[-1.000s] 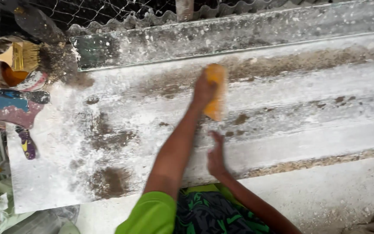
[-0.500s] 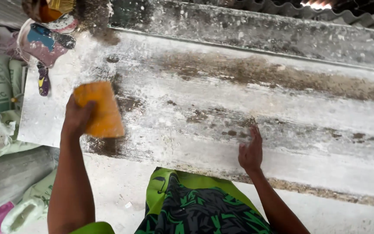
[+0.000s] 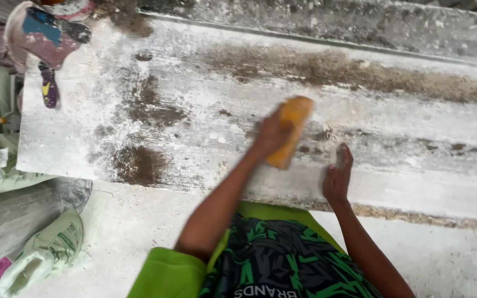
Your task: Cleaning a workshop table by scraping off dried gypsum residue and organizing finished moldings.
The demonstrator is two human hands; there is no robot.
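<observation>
Two bare hands at work on a corrugated sheet (image 3: 415,182), pale and dusty. Left hand (image 3: 271,134) closed around a yellow-orange sponge (image 3: 291,129), pressing it flat to the sheet near the middle, slightly blurred. Right hand (image 3: 338,176) open, fingers spread, palm resting on the sheet just beside the sponge and nearer the front edge, holding nothing.

Around the sponge, whitish and fairly smooth in long bands, seemingly already rubbed over. Toward the left edge, several dark brown patches (image 3: 139,163) showing through the white. Along the far edge, a long brown gritty streak (image 3: 360,74) running most of the width. By this look, the middle and front bands largely done; left patches and far streak left.

At the far left corner, paint-smeared containers (image 3: 45,33) resting on the sheet. Off the left edge, crumpled sacks (image 3: 6,182) in pale green and white. Below, a bright green sleeve (image 3: 167,276) and black-and-green patterned cloth (image 3: 282,259).
</observation>
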